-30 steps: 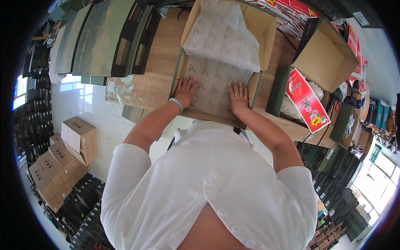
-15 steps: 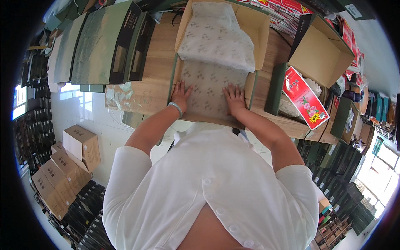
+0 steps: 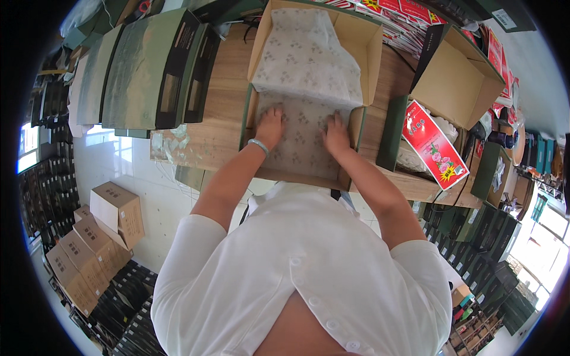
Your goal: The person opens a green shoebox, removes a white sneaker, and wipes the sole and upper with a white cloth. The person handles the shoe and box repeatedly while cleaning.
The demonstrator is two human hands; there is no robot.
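Note:
A shallow open box [image 3: 255, 98] with dark green outside and tan inside lies in front of me, its lid folded back. Thin patterned tissue paper [image 3: 303, 142] lines its bottom, and a loose flap of tissue paper [image 3: 309, 56] lies up over the raised lid. My left hand [image 3: 271, 127] rests on the lining near the left wall, its fingers bent with their tips on the paper. Near the right wall, my right hand [image 3: 336, 135] touches the same paper, fingers slightly apart. Neither hand visibly lifts anything. A pale bangle [image 3: 259, 145] circles my left wrist.
Stacked green boxes [image 3: 142, 71] stand at the table's left. To the right, another open box [image 3: 457, 77] holds wrapped contents, with a red flowered card [image 3: 436, 145] leaning on it. Red printed packets [image 3: 404, 32] pile up behind. Brown cartons [image 3: 119, 210] sit on the floor at left.
Both hands have moved inward from the side walls toward the middle of the lining, and their fingers are more bent. The tissue flap has hardly shifted.

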